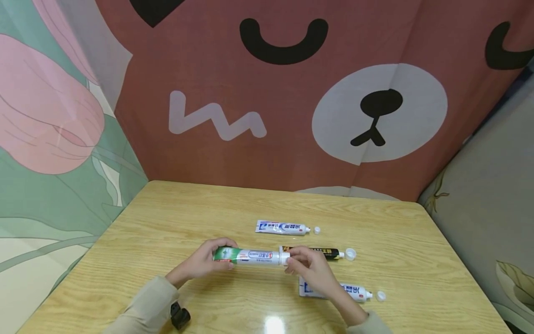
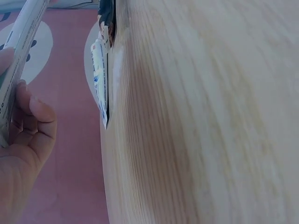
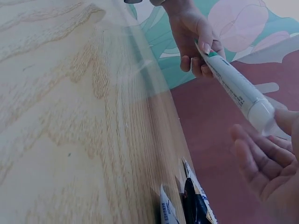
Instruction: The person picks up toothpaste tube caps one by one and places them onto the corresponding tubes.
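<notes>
A white and green toothpaste tube (image 1: 258,257) is held level over the table, its printed side facing up. My left hand (image 1: 206,258) grips its flat green end, thumb on the near side and fingers on the far side. At the other end, my right hand (image 1: 313,269) pinches the white cap (image 1: 285,259) between thumb and fingers. The right wrist view shows the cap (image 3: 261,116) on the tube, with the thumb against it and the other fingers loosely bent. In the left wrist view, the left fingers (image 2: 39,112) curl beside the tube (image 2: 22,51).
On the wooden table (image 1: 200,204) lie a white and blue toothpaste tube (image 1: 281,228), a black tube (image 1: 332,253) and another white and blue tube (image 1: 356,292), partly behind the right arm. Loose white caps (image 1: 350,253) lie beside their nozzles. A printed cloth (image 1: 217,162) hangs behind.
</notes>
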The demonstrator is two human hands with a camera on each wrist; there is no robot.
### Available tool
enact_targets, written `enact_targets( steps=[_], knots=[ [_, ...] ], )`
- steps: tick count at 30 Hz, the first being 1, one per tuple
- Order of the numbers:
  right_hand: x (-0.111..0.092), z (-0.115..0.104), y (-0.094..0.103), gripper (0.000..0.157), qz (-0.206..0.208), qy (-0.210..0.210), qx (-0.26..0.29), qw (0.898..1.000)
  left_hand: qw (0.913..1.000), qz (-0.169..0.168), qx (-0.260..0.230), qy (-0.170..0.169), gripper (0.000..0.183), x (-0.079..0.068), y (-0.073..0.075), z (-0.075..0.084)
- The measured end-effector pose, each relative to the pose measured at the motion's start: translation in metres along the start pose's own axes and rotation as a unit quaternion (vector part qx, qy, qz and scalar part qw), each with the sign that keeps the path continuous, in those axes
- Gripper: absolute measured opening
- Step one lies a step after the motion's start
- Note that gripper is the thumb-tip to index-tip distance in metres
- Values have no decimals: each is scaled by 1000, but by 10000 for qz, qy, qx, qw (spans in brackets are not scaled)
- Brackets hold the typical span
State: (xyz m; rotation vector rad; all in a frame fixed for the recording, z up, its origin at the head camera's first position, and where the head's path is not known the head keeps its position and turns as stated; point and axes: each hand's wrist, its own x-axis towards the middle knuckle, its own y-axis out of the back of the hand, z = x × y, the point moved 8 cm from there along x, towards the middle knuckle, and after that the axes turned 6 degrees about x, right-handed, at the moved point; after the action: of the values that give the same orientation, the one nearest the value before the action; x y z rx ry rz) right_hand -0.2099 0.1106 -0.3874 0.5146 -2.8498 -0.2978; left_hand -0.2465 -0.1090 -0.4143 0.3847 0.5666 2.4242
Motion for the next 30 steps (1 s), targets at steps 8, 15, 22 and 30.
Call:
enact_targets(
  steps=[8, 15, 22, 30],
  knots=[
    [1, 13, 3, 26, -49, -64, -86, 9999, 10000, 22, -85, -37, 29, 1, -2, 2],
    [-1, 15, 5, 33, 161, -37, -131, 9998, 9999, 34, -148, -77, 29, 0, -1, 0],
    [0, 18, 6, 15, 243, 61, -360, 9990, 9998, 42, -123, -125, 29, 1, -2, 4],
    [-3, -19, 0, 31, 157, 667, -606, 9958, 9995, 34, -248, -184, 28, 3, -7, 4]
  ],
)
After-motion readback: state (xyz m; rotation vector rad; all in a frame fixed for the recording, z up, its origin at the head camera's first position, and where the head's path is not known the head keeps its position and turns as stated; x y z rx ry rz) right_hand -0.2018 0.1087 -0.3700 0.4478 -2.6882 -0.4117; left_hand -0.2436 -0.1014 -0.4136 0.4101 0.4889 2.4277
